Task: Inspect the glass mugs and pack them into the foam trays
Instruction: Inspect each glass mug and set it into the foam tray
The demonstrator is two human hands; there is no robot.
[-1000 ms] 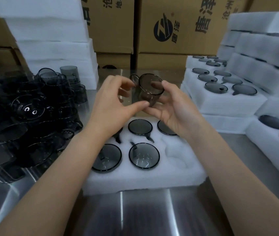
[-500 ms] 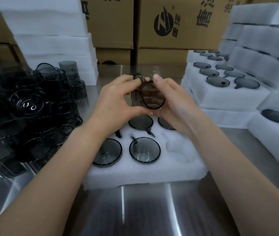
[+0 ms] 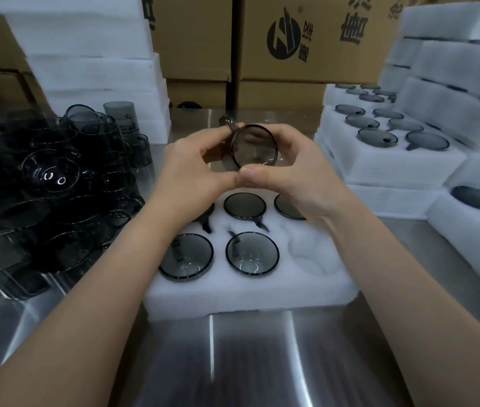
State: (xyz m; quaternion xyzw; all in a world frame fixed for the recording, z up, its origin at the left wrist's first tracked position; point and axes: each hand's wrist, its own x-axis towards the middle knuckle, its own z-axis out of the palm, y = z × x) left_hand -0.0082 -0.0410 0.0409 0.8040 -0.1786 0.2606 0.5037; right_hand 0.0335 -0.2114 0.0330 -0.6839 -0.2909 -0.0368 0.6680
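Head view: fingers (image 3: 203, 137) of left hand (image 3: 192, 171) and right hand (image 3: 297, 174) grip the glass mug (image 3: 253, 148), now turned mouth-on, thumbs touching.

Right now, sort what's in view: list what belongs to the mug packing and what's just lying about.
Belongs to the job: glass mug, gripped by left hand and right hand; foam tray in front, one pocket empty; loose mugs piled at left; filled trays at right.
Lying about: cardboard boxes behind; foam stack at back left.
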